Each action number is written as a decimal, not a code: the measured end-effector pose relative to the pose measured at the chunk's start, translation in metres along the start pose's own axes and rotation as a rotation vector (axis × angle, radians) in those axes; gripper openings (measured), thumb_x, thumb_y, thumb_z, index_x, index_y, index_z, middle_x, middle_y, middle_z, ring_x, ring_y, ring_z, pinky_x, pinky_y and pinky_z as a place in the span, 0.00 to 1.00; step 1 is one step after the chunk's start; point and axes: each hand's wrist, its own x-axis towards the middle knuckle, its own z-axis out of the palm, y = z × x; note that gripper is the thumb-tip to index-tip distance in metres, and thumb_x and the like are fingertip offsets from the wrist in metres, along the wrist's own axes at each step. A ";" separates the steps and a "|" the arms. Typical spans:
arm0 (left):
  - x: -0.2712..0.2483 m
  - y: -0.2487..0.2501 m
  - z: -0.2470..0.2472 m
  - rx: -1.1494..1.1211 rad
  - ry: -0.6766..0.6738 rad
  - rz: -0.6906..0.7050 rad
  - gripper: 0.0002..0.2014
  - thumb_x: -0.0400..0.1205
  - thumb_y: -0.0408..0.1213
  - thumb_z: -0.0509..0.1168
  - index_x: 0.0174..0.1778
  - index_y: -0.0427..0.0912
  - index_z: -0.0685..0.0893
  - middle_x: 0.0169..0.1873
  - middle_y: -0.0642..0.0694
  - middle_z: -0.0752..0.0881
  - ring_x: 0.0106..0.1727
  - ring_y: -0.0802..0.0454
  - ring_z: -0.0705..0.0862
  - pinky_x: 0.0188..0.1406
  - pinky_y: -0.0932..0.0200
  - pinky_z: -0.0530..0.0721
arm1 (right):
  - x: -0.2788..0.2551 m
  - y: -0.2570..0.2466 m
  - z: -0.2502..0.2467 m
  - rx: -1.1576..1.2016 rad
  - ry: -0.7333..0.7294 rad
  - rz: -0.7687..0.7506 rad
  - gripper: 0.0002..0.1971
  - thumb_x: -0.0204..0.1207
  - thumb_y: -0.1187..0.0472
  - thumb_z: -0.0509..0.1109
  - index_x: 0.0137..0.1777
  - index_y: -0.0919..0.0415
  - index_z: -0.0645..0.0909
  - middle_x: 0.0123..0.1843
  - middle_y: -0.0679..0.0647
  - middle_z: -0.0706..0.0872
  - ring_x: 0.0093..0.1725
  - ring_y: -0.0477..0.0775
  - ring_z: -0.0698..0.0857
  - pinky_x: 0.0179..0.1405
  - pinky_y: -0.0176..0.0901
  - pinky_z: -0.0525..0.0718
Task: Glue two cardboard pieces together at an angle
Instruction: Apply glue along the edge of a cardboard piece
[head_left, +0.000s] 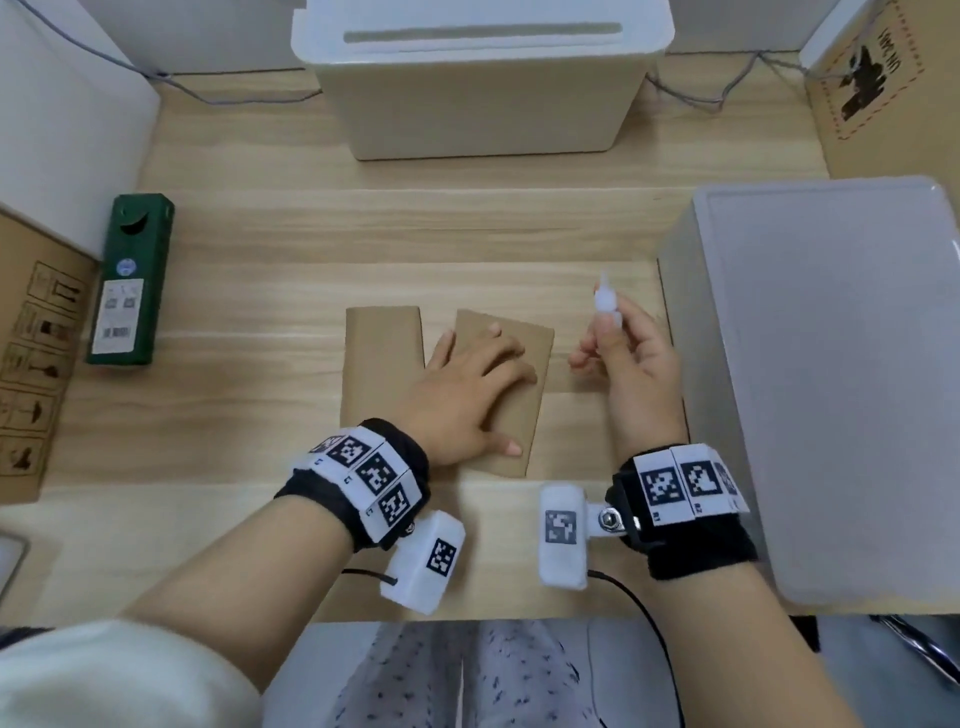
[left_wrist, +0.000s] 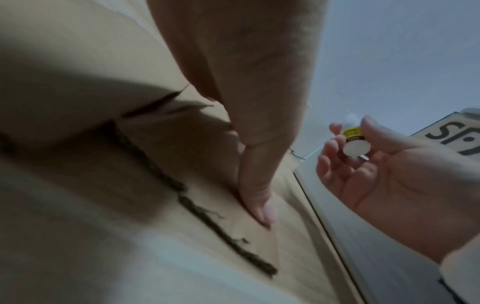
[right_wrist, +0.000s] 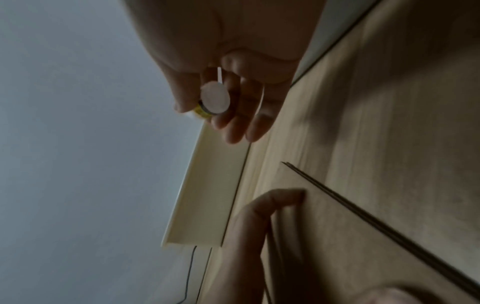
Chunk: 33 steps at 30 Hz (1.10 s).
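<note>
Cardboard piece under flat L hand

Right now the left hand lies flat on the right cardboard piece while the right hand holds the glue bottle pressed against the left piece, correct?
Not quite. The right hand holds the glue bottle in the air, touching neither piece; the head view shows it. The rest stands.
</note>
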 end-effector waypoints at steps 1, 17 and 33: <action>0.000 -0.001 0.000 0.022 -0.032 0.005 0.38 0.67 0.52 0.71 0.72 0.58 0.62 0.77 0.53 0.60 0.82 0.51 0.43 0.77 0.38 0.35 | 0.002 0.004 0.000 0.018 0.005 0.033 0.09 0.79 0.61 0.63 0.56 0.49 0.78 0.27 0.43 0.81 0.29 0.41 0.81 0.34 0.32 0.82; -0.016 -0.035 -0.009 -0.134 0.187 -0.086 0.08 0.71 0.47 0.69 0.38 0.47 0.82 0.48 0.53 0.77 0.63 0.50 0.74 0.79 0.41 0.49 | 0.022 0.033 0.002 0.003 0.107 0.172 0.01 0.74 0.56 0.70 0.42 0.50 0.83 0.27 0.42 0.83 0.26 0.41 0.76 0.32 0.38 0.79; -0.009 -0.045 0.003 -0.388 0.320 -0.158 0.41 0.62 0.43 0.78 0.71 0.46 0.70 0.73 0.47 0.69 0.74 0.46 0.62 0.78 0.36 0.55 | 0.043 0.040 0.040 -0.277 0.017 0.011 0.07 0.67 0.48 0.72 0.32 0.47 0.79 0.25 0.40 0.79 0.27 0.41 0.73 0.34 0.39 0.72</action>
